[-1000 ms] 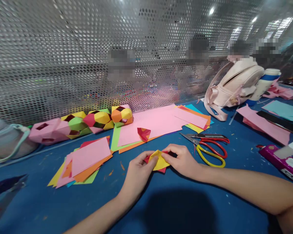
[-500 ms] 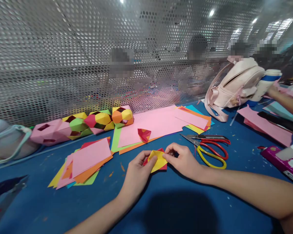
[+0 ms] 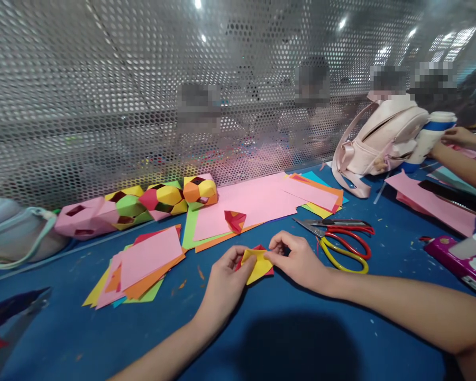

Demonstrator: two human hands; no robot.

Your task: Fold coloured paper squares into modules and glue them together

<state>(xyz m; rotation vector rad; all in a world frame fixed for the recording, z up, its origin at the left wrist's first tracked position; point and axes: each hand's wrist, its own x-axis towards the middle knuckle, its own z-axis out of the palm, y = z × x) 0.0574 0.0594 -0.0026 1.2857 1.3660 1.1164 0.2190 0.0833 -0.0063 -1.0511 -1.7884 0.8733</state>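
Between my two hands is a small piece of folded yellow paper [image 3: 257,270] with red paper [image 3: 261,247] against its back. My left hand [image 3: 232,270] pinches its left side, thumb in front and fingers behind. At the upper right corner my right hand [image 3: 295,259] grips it between thumb and curled fingers. A red folded paper piece [image 3: 235,221] stands just beyond, on a large pink sheet [image 3: 246,198]. Right of my right hand lie scissors with yellow handles [image 3: 343,256] and a pair with red handles [image 3: 351,243].
Stacked coloured paper [image 3: 153,259] lies on the left. A row of folded paper balls [image 3: 162,198] runs along the perforated metal screen [image 3: 122,106]. To the right are a pale pink backpack [image 3: 392,135], a white cup [image 3: 430,137], a purple tool [image 3: 450,259] and another person's arm [image 3: 460,164].
The yellow paper's top edge has folded a little lower between my fingers. My hands stay almost in place. The view has shifted slightly, and the other person's hand at right shows more.
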